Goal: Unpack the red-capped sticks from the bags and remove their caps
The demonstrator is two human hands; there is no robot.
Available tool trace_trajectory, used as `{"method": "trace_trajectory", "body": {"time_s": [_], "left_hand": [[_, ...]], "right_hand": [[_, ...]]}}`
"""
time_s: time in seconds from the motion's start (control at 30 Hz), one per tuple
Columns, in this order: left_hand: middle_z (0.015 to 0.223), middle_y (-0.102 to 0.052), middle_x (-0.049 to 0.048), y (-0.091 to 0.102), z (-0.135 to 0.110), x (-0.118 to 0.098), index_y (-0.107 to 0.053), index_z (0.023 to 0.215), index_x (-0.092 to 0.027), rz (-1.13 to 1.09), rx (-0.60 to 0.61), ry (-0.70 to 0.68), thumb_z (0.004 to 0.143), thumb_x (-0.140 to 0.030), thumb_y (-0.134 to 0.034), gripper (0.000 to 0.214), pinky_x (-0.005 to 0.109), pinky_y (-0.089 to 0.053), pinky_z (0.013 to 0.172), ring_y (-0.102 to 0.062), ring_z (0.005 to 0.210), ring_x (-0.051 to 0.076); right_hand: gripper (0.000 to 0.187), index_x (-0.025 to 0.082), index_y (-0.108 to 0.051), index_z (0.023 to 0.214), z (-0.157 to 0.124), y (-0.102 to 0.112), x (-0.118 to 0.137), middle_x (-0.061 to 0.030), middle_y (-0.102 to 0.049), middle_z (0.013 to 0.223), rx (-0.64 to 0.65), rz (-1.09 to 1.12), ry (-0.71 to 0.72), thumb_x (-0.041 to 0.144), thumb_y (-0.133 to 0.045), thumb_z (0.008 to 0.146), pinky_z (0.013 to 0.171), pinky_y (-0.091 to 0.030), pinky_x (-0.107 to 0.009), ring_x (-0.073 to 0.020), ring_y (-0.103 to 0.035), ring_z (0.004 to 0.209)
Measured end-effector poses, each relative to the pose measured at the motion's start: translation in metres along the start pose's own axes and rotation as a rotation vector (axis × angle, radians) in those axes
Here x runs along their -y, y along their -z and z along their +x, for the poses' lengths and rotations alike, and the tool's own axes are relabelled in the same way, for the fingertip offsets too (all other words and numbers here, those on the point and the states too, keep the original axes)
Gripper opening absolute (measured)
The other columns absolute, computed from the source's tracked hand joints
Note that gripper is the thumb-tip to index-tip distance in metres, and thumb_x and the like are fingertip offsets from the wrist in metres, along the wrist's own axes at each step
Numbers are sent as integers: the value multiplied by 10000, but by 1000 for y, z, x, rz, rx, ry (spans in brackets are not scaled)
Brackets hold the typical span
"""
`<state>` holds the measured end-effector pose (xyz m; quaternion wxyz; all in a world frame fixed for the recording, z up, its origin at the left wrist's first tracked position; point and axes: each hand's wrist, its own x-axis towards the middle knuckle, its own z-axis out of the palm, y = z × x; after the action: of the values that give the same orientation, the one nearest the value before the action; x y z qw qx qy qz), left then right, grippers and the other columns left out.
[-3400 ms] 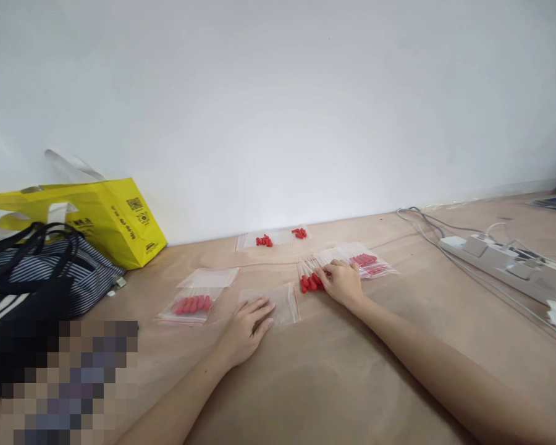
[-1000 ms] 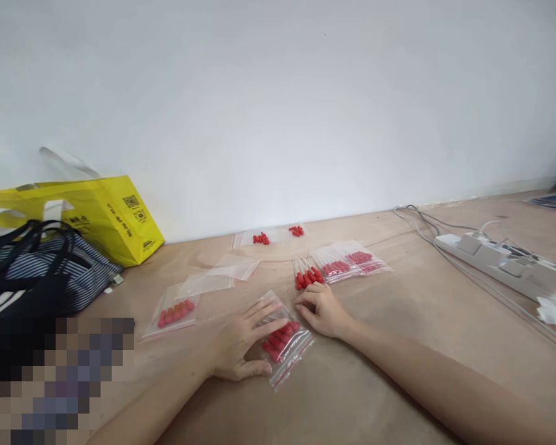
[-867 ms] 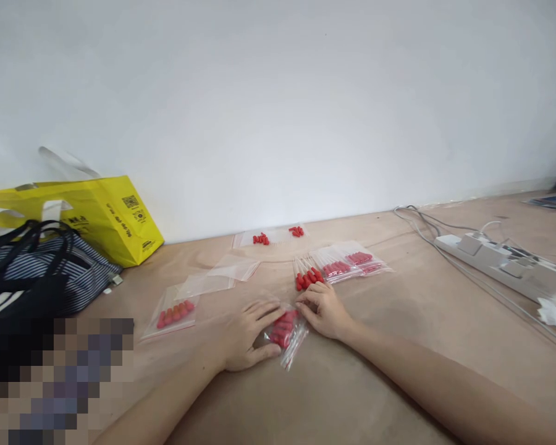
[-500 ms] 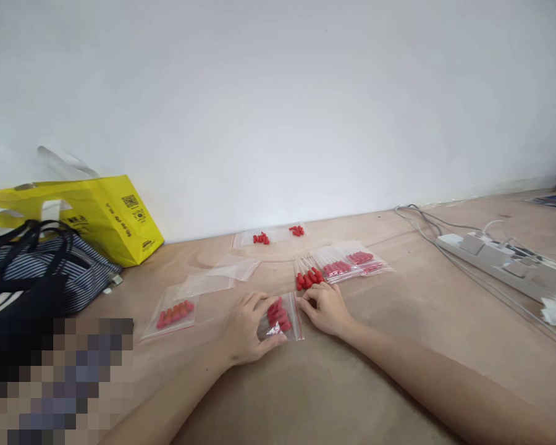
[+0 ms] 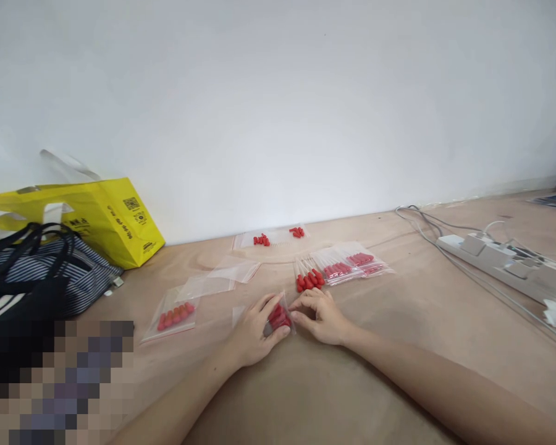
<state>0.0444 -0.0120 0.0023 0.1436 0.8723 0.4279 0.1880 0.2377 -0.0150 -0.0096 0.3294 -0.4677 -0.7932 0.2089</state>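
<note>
Between my two hands is a clear zip bag (image 5: 280, 316) with red pieces inside. My left hand (image 5: 257, 334) grips it from the left, thumb on the near side and fingers on the far side, hiding part of it. At the bag's right edge my right hand (image 5: 320, 316) pinches the plastic with thumb and fingertips. Just beyond the right hand lies a row of loose red-tipped sticks (image 5: 309, 279). To their right are overlapping clear bags (image 5: 359, 259) filled with similar red-tipped sticks.
On the left lie a bag with red and orange pieces (image 5: 175, 315) and flat clear bags (image 5: 213, 281). Small red pieces (image 5: 261, 240) rest on plastic near the wall. A yellow bag (image 5: 120, 222) and a striped bag (image 5: 90, 272) stand left; a power strip (image 5: 495, 262) with cables lies right.
My right hand has moved left, from beside the loose sticks onto the bag's edge. The bag has turned in my left hand, and its red zip strip no longer shows at the right.
</note>
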Motion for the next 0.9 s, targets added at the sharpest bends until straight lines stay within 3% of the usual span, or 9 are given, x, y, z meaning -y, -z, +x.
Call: {"method": "trace_trajectory", "body": {"time_s": [0.17,0.5,0.6,0.7,0.9], "left_hand": [[1210,-476,41,4,7,-1,-374,1256,-257,-4,14,-1,853,-315,-360,408,341,-383,922,-474,1069,178],[1179,-504,55,-2,16,5,-545,1088,-228,-33,-44,-119,831,-216,-406,293,315,-413,899,-496,1054,169],[1174,-518,53,-4,14,7,-545,1095,-218,-49,-51,-112,826,-219,-418,298,312,-415,904,-499,1057,167],[1176,-525,51,-4,13,8,-546,1105,-221,-58,-50,-90,823,-236,-427,306,319,-418,907,-505,1059,169],[1170,-539,48,-5,13,8,-565,1083,-223,-63,-67,-67,817,-248,-440,295,326,-417,913,-516,1052,169]], "right_hand": [[166,227,-601,849,0,-2,-5,11,-594,759,-41,-102,76,146,-536,720,747,-263,-306,-139,-490,778],[183,225,-612,870,3,-6,-10,12,-582,714,-172,-196,237,193,-601,690,710,-249,-297,-135,-454,731],[208,263,-622,890,4,-7,-12,14,-581,729,-209,-218,335,171,-573,711,704,-240,-301,-132,-444,728],[165,260,-641,780,4,-7,-14,11,-587,737,-248,-245,435,142,-541,722,697,-231,-309,-129,-433,722],[145,239,-632,729,5,-7,-15,8,-586,715,-260,-280,497,157,-514,747,692,-225,-317,-128,-417,715]]}}
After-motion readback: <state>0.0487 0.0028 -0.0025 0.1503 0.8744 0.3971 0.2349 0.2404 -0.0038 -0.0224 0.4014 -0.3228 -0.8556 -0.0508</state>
